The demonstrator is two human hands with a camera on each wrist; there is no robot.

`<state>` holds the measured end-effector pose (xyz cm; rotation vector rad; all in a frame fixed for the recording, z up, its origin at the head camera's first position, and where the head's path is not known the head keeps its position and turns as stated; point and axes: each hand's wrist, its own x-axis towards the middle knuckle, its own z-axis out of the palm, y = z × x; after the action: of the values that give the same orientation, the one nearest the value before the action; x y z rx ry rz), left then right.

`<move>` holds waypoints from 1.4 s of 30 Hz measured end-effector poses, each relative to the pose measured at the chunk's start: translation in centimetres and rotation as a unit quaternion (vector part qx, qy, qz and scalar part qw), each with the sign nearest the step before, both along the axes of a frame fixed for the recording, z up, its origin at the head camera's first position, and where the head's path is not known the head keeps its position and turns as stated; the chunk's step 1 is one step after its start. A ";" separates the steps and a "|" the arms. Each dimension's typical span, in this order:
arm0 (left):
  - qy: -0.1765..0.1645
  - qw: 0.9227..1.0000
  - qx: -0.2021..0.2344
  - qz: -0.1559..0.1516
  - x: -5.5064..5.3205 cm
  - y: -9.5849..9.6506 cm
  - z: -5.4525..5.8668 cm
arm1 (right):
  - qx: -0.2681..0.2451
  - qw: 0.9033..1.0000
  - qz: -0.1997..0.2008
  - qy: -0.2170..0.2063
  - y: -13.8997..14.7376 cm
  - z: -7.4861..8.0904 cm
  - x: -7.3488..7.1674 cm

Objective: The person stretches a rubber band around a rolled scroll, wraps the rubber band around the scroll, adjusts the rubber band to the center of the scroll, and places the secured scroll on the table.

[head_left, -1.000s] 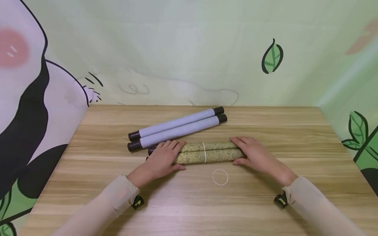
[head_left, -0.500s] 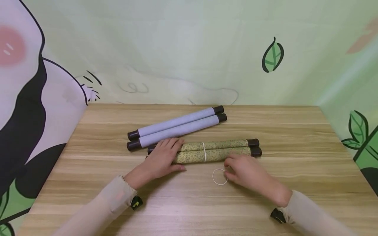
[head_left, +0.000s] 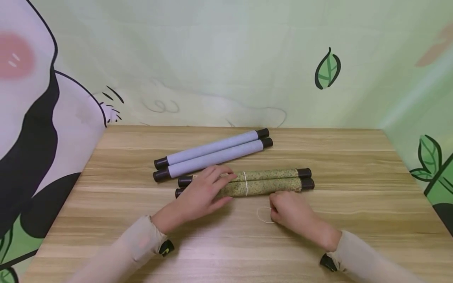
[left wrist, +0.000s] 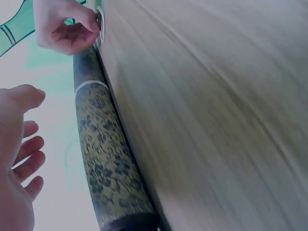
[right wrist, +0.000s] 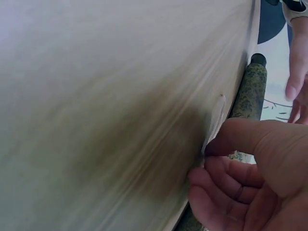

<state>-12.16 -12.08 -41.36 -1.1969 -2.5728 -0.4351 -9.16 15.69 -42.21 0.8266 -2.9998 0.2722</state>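
Two gold-green patterned scrolls (head_left: 272,184) with black end caps lie side by side, a white rubber band (head_left: 245,184) around their middle. My left hand (head_left: 203,192) hovers over their left half, fingers loosely bent and holding nothing; the left wrist view shows the hand (left wrist: 19,144) apart from the patterned scroll (left wrist: 108,154). Just in front of the scrolls, my right hand (head_left: 297,214) pinches a second, loose white rubber band (head_left: 263,215) between thumb and forefinger. In the right wrist view this band (right wrist: 216,118) stands tilted up from the tabletop, partly hidden by the thumb.
Behind the patterned pair, two pale blue scrolls (head_left: 216,154) with black ends lie slanted on the wooden table (head_left: 354,165). A printed cloth backdrop (head_left: 212,59) rises at the table's back edge.
My right hand has left the right end of the patterned scrolls, come down to the loose rubber band and pinched it. My left hand has lifted off the scrolls and shifted slightly right.
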 end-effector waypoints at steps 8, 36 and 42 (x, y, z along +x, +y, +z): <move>0.003 0.999 0.013 -0.034 1.0 1.8 1.0 | -0.069 0.997 0.023 -0.012 0.0 2.1 -0.6; 0.020 0.996 0.080 -0.044 1.1 3.1 1.8 | -0.455 0.706 0.089 -0.536 -1.8 3.2 0.6; 0.054 0.991 0.107 -0.064 1.1 3.1 1.7 | -0.371 0.749 0.057 -0.546 -2.0 2.7 0.9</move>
<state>-11.08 -8.96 -39.65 -1.2742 -2.3010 -0.6372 -8.30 13.71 -39.48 0.8963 -3.0030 2.5130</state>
